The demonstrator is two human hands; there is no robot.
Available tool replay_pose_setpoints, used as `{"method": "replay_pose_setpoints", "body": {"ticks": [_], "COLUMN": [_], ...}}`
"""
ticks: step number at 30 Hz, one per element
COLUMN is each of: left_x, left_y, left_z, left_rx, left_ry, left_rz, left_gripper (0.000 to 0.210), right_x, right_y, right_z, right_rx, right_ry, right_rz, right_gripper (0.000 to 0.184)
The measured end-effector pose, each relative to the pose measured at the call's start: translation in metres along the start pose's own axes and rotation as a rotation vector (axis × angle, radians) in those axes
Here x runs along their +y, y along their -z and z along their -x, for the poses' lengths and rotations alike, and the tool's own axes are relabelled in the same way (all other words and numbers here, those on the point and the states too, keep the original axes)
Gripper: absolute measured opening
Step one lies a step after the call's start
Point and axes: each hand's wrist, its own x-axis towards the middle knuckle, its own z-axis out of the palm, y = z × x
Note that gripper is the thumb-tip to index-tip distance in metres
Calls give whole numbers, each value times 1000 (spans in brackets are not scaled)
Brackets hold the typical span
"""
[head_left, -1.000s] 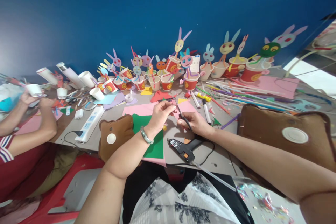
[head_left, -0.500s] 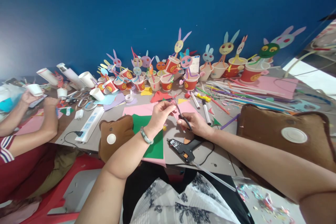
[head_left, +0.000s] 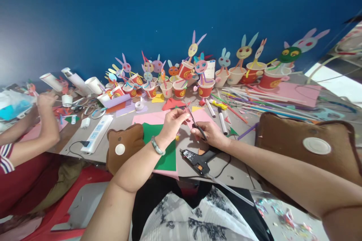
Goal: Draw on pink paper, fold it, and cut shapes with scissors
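Observation:
My right hand (head_left: 212, 134) is closed around the dark handles of a pair of scissors (head_left: 200, 129), whose blades point up and away from me. Thumb and fingers of my left hand (head_left: 172, 125) are pinched together right beside the blades. Whatever sits between those fingertips is too small to make out. Below both hands, a black hot glue gun (head_left: 198, 161) with a clear glue stick lies on the table. A green sheet (head_left: 166, 154) rests on pink paper (head_left: 152, 116) under my left forearm.
Paper cups with rabbit figures (head_left: 205, 87) line the blue wall. Markers (head_left: 222, 121) and coloured sticks (head_left: 271, 106) lie to the right. Brown cushions (head_left: 285, 143) flank me. A power strip (head_left: 97, 135) is at left, beyond it a co-worker's hand (head_left: 46, 99).
My hands and the scissors have hardly moved. The co-worker's hands have shifted, and the white cup seen there is out of view. A purple sheet now stands raised by the left cups.

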Motion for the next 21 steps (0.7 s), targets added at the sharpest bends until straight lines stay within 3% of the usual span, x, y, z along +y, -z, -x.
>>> {"method": "replay_pose_setpoints", "body": {"ticks": [21], "left_x": [1], "left_y": [1], "left_z": [1], "left_rx": [-20], "left_ry": [-35], "left_rz": [2], "left_gripper": [27], "right_x": [5], "right_y": [3], "right_z": [-1], "right_rx": [32], "right_ry": [44], "right_rz": [53], "right_gripper": [64]}}
